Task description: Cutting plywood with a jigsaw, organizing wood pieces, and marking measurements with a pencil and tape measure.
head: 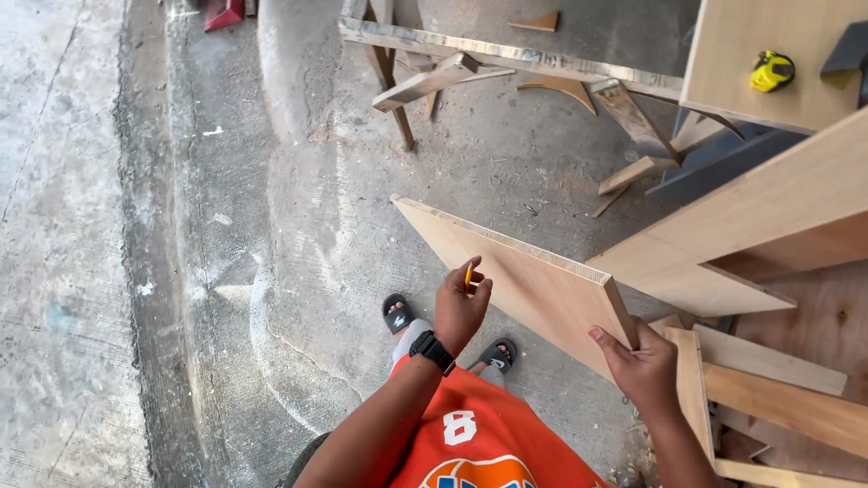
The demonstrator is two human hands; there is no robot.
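A plywood board (515, 271) is tilted in front of me, its near corner gripped by my right hand (637, 361). My left hand (459, 303), with a black watch on the wrist, holds a small yellow pencil (468, 275) against the board's left face. Both hands are on the same board, left hand near its middle edge, right hand at its lower right corner.
A larger plywood panel (741, 235) lies to the right, over wooden planks (778, 398). A workbench top (750, 63) at upper right carries a yellow tape measure (771, 70). A rough wooden sawhorse (470, 63) stands behind. Concrete floor (181, 271) spreads left. My sandalled feet (398, 314) are below.
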